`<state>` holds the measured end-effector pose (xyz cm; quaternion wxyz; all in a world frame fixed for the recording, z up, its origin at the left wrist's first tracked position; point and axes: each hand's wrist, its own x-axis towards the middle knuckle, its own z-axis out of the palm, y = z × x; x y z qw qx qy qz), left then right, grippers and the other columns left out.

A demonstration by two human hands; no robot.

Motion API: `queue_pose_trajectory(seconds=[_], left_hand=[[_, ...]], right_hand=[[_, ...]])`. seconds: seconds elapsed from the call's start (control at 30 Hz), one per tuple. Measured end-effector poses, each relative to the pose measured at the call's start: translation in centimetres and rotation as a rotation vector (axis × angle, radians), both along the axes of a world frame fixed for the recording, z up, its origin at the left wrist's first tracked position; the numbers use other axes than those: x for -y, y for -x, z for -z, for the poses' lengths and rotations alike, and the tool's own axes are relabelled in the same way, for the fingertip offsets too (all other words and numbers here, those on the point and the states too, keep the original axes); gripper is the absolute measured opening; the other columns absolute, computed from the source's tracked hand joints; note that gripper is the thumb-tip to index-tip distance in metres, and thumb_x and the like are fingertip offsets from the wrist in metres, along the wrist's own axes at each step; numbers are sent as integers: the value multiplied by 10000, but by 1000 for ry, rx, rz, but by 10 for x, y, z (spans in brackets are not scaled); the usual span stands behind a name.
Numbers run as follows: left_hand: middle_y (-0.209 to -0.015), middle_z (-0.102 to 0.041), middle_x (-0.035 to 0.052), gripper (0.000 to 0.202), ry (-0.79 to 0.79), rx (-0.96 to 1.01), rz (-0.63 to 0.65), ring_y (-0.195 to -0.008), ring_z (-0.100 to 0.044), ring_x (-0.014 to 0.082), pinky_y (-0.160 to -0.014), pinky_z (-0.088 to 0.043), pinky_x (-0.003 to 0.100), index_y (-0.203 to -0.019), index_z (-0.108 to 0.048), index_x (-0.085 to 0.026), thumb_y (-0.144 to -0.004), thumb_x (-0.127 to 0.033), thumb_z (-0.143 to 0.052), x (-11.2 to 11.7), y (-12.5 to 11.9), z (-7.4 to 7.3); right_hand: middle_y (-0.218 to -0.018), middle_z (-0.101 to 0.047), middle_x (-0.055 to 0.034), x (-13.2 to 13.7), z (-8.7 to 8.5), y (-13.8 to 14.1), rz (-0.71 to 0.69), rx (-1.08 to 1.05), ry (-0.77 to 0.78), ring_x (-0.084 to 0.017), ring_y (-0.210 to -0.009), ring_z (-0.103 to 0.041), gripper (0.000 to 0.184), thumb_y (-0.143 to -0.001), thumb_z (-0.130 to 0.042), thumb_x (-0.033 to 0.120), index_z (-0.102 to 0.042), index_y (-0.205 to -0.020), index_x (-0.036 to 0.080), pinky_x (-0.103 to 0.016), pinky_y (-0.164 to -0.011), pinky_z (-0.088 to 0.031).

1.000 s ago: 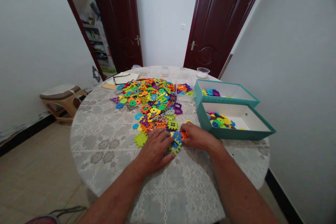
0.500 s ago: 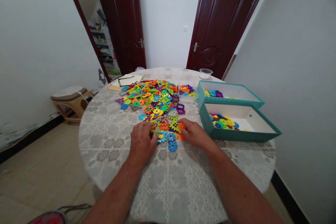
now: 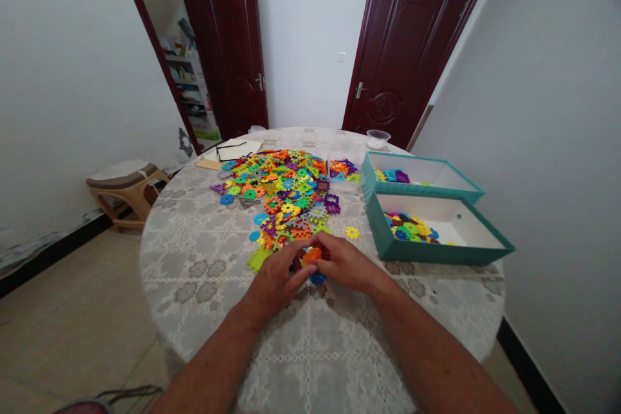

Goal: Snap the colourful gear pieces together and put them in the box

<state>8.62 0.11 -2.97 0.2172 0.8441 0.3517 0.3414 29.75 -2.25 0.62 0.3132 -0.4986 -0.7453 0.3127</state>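
My left hand [image 3: 277, 273] and my right hand [image 3: 345, 263] meet near the front of the pile, their fingers curved round a small cluster of plastic building pieces. Among these shows an orange piece [image 3: 313, 255], framed by the thumb and fingers of my right hand. A blue disc [image 3: 317, 278] lies just below, partly covered by the thumbs. How the other pieces sit inside the left hand's curled fingers is hidden. Beside my left hand is a lime-green piece [image 3: 258, 260]; a yellow disc [image 3: 352, 232] lies beyond my right hand.
A large heap of colourful interlocking pieces [image 3: 286, 174] covers the table's middle. Two teal boxes [image 3: 446, 260] with pieces inside stand at the right. A clear bowl [image 3: 378, 138] and glasses [image 3: 230, 150] on paper lie toward the back. A stool [image 3: 129, 191] stands left.
Both hands have come inward and closed together round pieces that lay between them. A yellow disc and a lime-green piece now show outside the hands. The view has tilted slightly.
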Motion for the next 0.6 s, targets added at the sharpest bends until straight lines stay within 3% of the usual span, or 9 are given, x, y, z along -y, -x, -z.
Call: queue_pose_trajectory(seconds=[0.13, 0.23, 0.33, 0.43, 0.6], left_hand=[[-940, -749, 29, 257, 149, 44, -14, -739, -656, 156, -695, -519, 277, -1169, -692, -205, -992, -373, -609, -2, 1, -5], [-938, -754, 42, 228, 129, 59, -29, -777, -668, 171, -714, -530, 290, -1135, -697, -201, -986, -329, -580, -3, 2, -6], [-1009, -756, 67, 210, 74, 40, -20, -873, -694, 199, -774, -556, 319, -1116, -693, -206, -957, -283, -580, -3, 1, -5], [-1093, -757, 74, 246, 72, 13, -3, -973, -711, 217, -844, -568, 340, -1157, -685, -219, -940, -239, -569, -2, 0, -2], [-1097, -766, 72, 290, 97, 4, -32, -999, -717, 226, -875, -571, 363, -1187, -684, -221, -929, -207, -554, -2, -1, -2]], right_hand=[[-998, -739, 2, 2, 3, 8, -2, -56, 8, -160, -827, -666, 508, -886, -647, 175, -591, -1381, 274, -241, -727, -492], [-1088, -736, -22, -4, 4, -8, -11, 67, -45, -182, -931, -682, 502, -873, -672, 168, -628, -1362, 270, -274, -833, -518], [-1205, -694, -90, -12, 8, -31, 236, 294, -138, -229, -1104, -652, 366, -894, -623, 137, -682, -1248, 209, -328, -986, -496], [-1283, -641, -160, -20, 15, -43, 517, 504, -124, -256, -1156, -636, 342, -963, -512, 123, -662, -1268, 156, -350, -1022, -478], [-1198, -650, -223, -25, 28, -40, 605, 679, 36, -271, -1026, -684, 357, -925, -451, 25, -687, -1182, 103, -359, -914, -495]])
